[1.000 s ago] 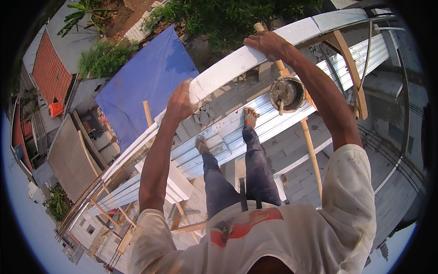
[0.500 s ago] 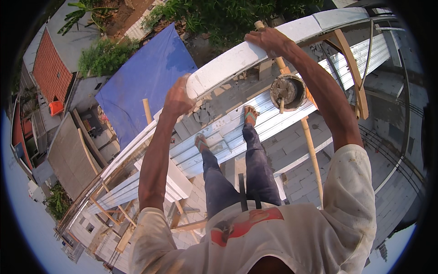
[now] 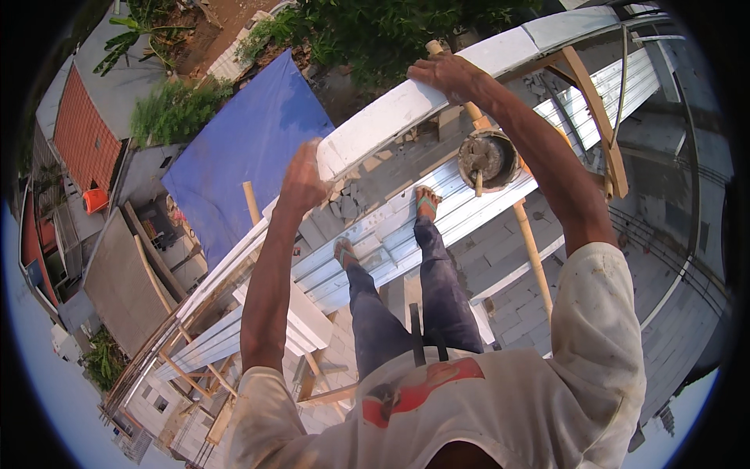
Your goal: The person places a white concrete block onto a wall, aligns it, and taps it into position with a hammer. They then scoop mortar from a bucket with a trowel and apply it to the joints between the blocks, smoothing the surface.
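A long white lightweight block point(image 3: 383, 121) lies along the top of a wall course in front of me. My left hand point(image 3: 303, 178) is closed around its left end, with the fingertips partly hidden. Farther right, my right hand point(image 3: 449, 76) wraps over the block's top, fingers on the far side. Another white block point(image 3: 570, 30) continues the row to the right. Below my right forearm a bucket point(image 3: 491, 160) holds grey mortar, with a tool handle point(image 3: 479, 184) sticking out of it.
My sandalled feet point(image 3: 427, 205) stand on ribbed metal planks point(image 3: 387, 234) high above ground. Bamboo poles point(image 3: 533, 254) and a wooden brace point(image 3: 595, 117) rise close by. Broken block pieces point(image 3: 344, 205) lie at the wall's foot. A blue tarp point(image 3: 242, 148) spreads beyond, at left.
The whole view has shifted slightly. My right hand sits a little farther left, and both hands keep their grip on the block.
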`<state>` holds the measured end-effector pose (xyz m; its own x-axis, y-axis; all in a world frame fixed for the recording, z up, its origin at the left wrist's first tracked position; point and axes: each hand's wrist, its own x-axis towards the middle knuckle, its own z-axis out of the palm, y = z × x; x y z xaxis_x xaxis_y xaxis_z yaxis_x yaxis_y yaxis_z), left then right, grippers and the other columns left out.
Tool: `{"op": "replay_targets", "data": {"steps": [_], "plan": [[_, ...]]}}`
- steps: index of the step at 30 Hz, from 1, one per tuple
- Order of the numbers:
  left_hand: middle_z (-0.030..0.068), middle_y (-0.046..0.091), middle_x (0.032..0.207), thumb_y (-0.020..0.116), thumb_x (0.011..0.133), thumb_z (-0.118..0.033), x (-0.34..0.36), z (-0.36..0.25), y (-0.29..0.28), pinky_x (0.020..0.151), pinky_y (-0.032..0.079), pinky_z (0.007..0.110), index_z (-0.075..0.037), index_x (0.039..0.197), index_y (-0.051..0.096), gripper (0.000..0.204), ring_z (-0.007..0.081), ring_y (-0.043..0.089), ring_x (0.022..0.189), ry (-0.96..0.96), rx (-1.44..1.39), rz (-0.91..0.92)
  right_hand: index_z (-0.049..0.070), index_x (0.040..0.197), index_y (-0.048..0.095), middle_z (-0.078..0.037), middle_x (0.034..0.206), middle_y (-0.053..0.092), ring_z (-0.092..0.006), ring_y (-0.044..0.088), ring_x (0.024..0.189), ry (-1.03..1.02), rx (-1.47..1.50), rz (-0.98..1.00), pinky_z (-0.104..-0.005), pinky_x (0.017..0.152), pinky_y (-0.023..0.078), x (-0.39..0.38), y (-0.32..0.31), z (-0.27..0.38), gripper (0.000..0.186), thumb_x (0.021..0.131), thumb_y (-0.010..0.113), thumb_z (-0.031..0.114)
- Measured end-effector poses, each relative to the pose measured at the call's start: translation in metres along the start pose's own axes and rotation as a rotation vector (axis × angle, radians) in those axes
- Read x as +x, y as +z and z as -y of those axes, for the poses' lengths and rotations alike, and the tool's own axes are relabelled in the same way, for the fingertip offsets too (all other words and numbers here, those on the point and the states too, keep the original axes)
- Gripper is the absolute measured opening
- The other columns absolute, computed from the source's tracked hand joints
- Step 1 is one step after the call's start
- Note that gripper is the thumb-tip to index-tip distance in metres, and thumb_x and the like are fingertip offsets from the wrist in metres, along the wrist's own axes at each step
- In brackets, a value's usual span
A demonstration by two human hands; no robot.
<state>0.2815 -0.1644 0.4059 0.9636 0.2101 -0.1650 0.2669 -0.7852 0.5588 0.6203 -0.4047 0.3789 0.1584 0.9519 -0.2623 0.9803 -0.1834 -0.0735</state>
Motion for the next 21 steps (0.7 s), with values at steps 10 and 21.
{"op": "replay_targets", "data": {"steps": [10,21], "plan": [[0.0182,0.060,0.148,0.089,0.076,-0.049,0.011,-0.026,-0.016,0.128,0.015,0.063,-0.007,0.149,0.054,0.091,0.0366,0.050,0.143,-0.267,0.159,0.193,0.026,0.162,0.036,-0.006,0.160,0.047,-0.0322,0.044,0.148,0.381,0.361,-0.388,-0.0520,0.130,0.031,-0.111,-0.021,0.085,0.116,0.065,0.098,0.020],[0.0205,0.063,0.144,0.081,0.089,-0.034,0.058,-0.036,-0.002,0.121,0.038,0.053,-0.006,0.145,0.060,0.066,0.0405,0.060,0.132,-0.022,-0.069,0.105,-0.001,0.147,0.053,-0.029,0.137,0.065,-0.0448,0.063,0.129,0.987,1.287,0.428,-0.0497,0.111,0.049,-0.356,0.187,0.414,0.079,0.095,0.070,0.057]]}}
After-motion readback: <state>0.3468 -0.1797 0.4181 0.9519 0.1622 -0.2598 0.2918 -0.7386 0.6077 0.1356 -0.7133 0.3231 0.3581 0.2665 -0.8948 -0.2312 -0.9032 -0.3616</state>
